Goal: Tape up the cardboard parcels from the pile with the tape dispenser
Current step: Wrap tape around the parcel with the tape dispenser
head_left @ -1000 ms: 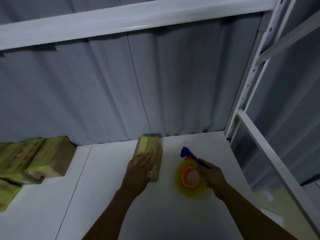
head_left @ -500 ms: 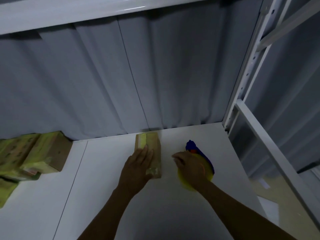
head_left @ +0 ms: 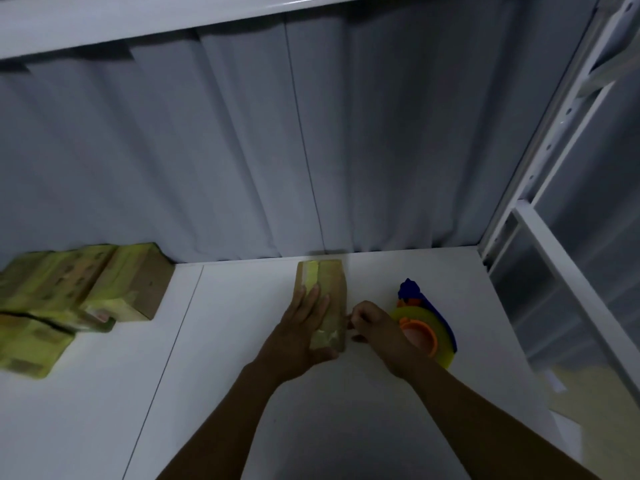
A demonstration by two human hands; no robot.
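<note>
Head view, from the hands outward: what have they got?

The left hand (head_left: pixel 304 323) lies flat with its fingers straight, pressing the parcel (head_left: pixel 330 282) onto the white shelf (head_left: pixel 242 393). The right hand (head_left: pixel 375 329) is curled, its fingertips (head_left: pixel 351 325) at the parcel's right edge. Whether they pinch a tape end, I cannot tell.

And the tape dispenser (head_left: pixel 427 332)?

It is lying on the shelf just behind the right hand, with a yellow roll, an orange core and a blue handle. Neither hand grips it.

So how should this strip be finished well?

My judgement: bear down with the flat palm so the parcel cannot slide, then rub the tape firmly along the edge and over the corner so that no end lifts.

What lies beyond?

The pile (head_left: pixel 86 292) of parcels sits well apart to the left, against the grey curtain (head_left: pixel 311 150).
</note>
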